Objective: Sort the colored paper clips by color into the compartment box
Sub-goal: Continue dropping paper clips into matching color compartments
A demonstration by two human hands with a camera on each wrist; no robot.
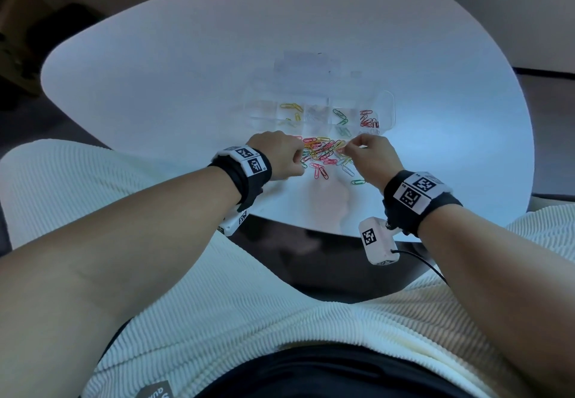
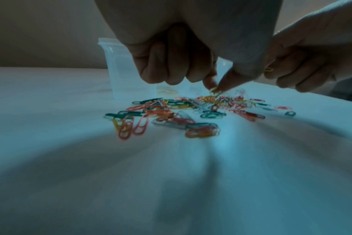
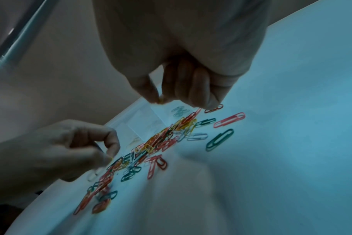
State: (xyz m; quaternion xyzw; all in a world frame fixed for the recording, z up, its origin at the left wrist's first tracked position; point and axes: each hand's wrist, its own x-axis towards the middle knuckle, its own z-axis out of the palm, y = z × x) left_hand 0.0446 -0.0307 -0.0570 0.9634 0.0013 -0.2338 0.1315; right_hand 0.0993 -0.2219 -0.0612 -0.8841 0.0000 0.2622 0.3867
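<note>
A loose pile of paper clips (image 1: 323, 154) in red, yellow, green and white lies on the white table (image 1: 186, 70), just in front of the clear compartment box (image 1: 385, 101). The box holds yellow clips (image 1: 292, 107), green clips (image 1: 340, 115) and red clips (image 1: 368, 119) in separate compartments. My left hand (image 2: 214, 89) hovers over the pile's left side, thumb and forefinger pinching a yellow clip (image 2: 215, 91). My right hand (image 3: 161, 100) is above the pile's right side and pinches another yellow clip (image 3: 161, 101) at its fingertips. In the head view both hands (image 1: 280, 154) (image 1: 370, 154) flank the pile.
A few stray clips, among them a green one (image 1: 357, 182), lie right of the pile toward the table's near edge. The box's clear lid (image 1: 305, 64) lies open behind it. My lap in a white ribbed garment (image 1: 249, 319) is below the table edge.
</note>
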